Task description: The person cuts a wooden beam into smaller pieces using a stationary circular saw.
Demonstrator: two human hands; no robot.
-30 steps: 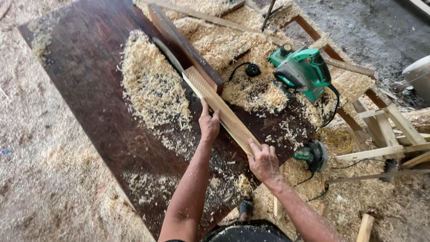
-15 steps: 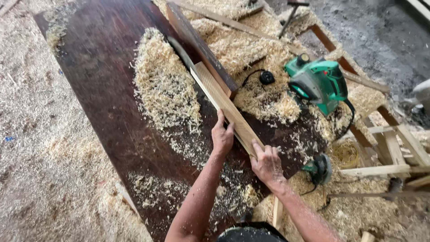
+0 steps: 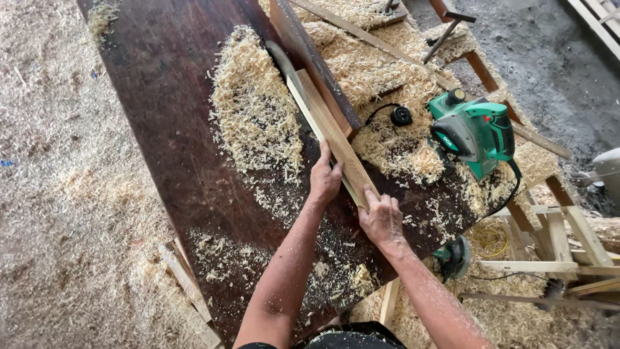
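Step in hand: I am steadying the pale wood strip (image 3: 332, 132) on the dark workbench top (image 3: 174, 110), judging by how both hands are bearing on its near end; it looks like positioning or checking the piece, not cutting.
Left hand: my left hand (image 3: 325, 179) is lying flat against the strip's left edge, fingers pressed together and pointing up along it.
Right hand: my right hand (image 3: 382, 218) is covering the strip's near end, fingers curled over it and slightly spread, knuckles up; I cannot tell whether the thumb is gripping underneath.
Strip position: it is running diagonally away from me, its far part lying against the dark wooden rail (image 3: 316, 61), with the heap of wood shavings (image 3: 255, 110) just beside its left edge.
Next move calls for: I am judging that firm downward pressure and a straight line along the rail matter most.
Nearby: the green electric planer (image 3: 475, 132) is resting apart, to the right.
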